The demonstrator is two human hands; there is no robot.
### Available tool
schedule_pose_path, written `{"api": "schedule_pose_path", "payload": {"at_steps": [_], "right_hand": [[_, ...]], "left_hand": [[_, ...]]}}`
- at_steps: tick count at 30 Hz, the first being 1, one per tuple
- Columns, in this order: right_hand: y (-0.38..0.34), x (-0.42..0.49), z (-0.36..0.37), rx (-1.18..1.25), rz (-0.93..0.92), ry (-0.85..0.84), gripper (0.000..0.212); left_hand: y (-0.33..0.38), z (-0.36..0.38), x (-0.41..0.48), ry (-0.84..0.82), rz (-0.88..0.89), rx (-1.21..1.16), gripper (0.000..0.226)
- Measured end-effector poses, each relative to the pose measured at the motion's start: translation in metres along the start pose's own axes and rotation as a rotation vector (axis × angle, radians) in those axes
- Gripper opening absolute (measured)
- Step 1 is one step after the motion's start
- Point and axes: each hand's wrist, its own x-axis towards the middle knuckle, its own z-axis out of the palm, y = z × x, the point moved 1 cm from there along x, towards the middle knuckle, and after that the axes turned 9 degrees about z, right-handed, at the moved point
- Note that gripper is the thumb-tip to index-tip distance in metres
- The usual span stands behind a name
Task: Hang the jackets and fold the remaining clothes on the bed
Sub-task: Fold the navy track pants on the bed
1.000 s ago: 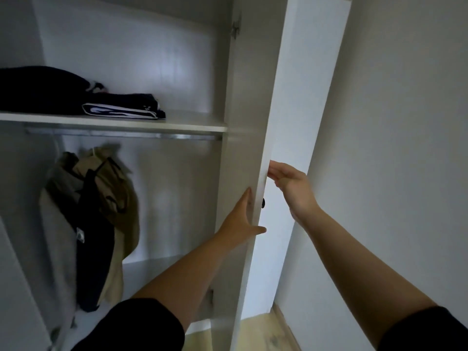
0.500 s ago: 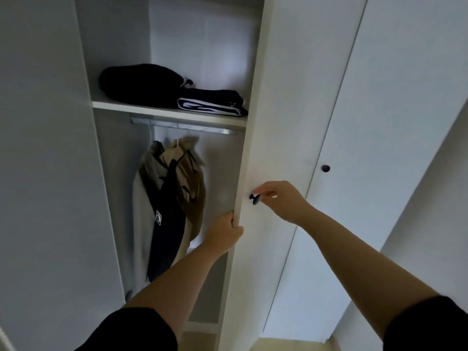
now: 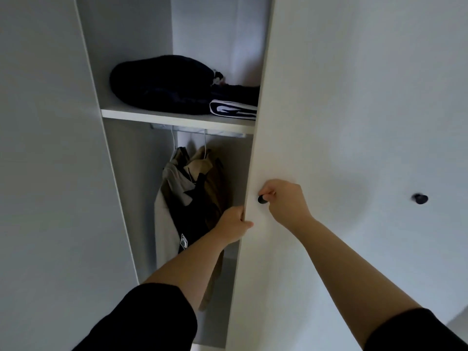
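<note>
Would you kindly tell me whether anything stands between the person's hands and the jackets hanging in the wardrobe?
Yes, the wardrobe door: the right hand pinches the knob on its outer face, so the door lies between that hand and the jackets. The left hand grips the door's edge; nothing visible blocks it.

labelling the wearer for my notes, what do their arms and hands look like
Black sleeves, left sleeve and right sleeve, end near the elbows; forearms bare. Left hand and right hand show no gloves, watch or rings.
</note>
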Motion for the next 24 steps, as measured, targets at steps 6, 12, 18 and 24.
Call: {"api": "schedule_pose_path", "payload": {"at_steps": [6, 12, 18, 24], "right_hand": [[0.004, 0.036, 0.024, -0.006, 0.031, 0.124, 0.028], [0.009, 0.061, 0.035, -0.066, 0.029, 0.163, 0.024], [0.019, 0.067, 0.044, -0.051, -0.013, 0.204, 0.024], [0.005, 0.058, 0.041, -0.251, -0.143, 0.185, 0.01]], "left_hand": [[-0.021, -0.01, 0.044, -0.02, -0.016, -0.022, 0.022], [-0.028, -0.011, 0.072, -0.017, -0.016, 0.04, 0.017], [-0.028, -0.011, 0.079, -0.021, -0.062, 0.032, 0.029], [-0.03, -0.024, 0.055, 0.059, -0.132, 0.01, 0.017]]}}
